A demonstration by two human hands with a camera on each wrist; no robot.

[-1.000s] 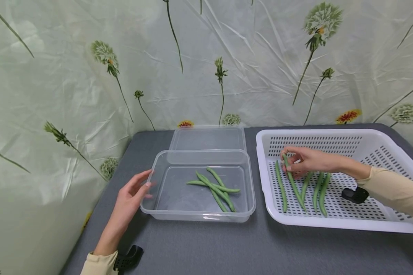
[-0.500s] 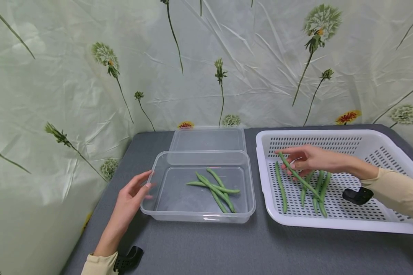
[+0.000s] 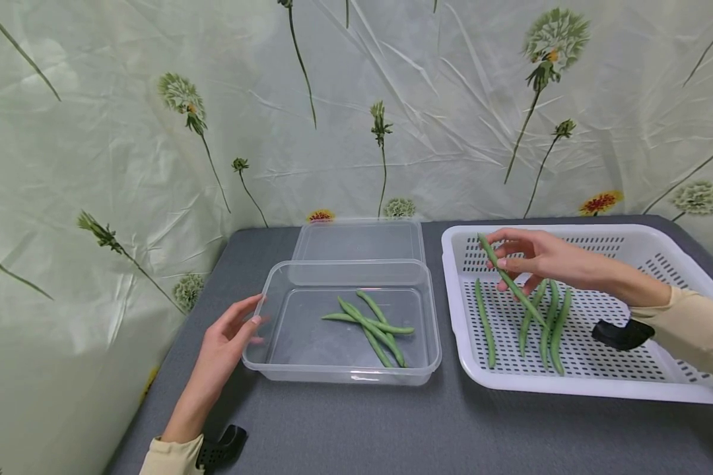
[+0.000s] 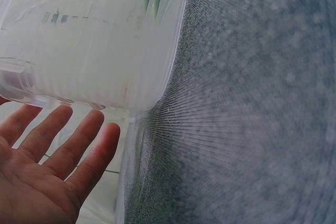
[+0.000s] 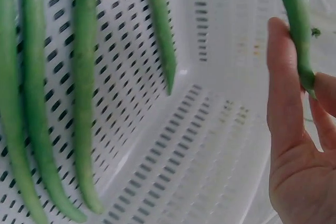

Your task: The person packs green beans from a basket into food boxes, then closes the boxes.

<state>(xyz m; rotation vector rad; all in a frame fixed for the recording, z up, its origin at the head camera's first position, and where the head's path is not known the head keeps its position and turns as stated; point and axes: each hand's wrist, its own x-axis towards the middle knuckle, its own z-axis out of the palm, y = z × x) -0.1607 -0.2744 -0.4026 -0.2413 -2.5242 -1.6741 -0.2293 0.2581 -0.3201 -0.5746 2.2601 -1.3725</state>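
Note:
My right hand [image 3: 543, 257] pinches a green bean [image 3: 513, 284] above the white slotted basket [image 3: 570, 389]; the bean slants down toward the right. In the right wrist view, the bean [image 5: 296, 19] lies between a fingertip and the thumb. Several more beans lie in the basket, among them one bean [image 3: 485, 323] apart at the left. With straight, spread fingers, my left hand [image 3: 220, 343] is at the left wall of the clear plastic container [image 3: 344, 373]. Its fingertips meet the container's edge in the left wrist view. Inside that container, several green beans [image 3: 371, 323] lie crossed.
A clear lid [image 3: 359, 239] lies flat behind the container. Grey cloth [image 3: 356, 429] covers the table, and a flower-patterned sheet [image 3: 333, 132] hangs behind and to the left. A narrow strip of cloth separates the container from the basket.
My right hand has lifted the bean off the basket floor and moved slightly up and right. The bean has swung from steep to a flatter slant. My left hand stays put.

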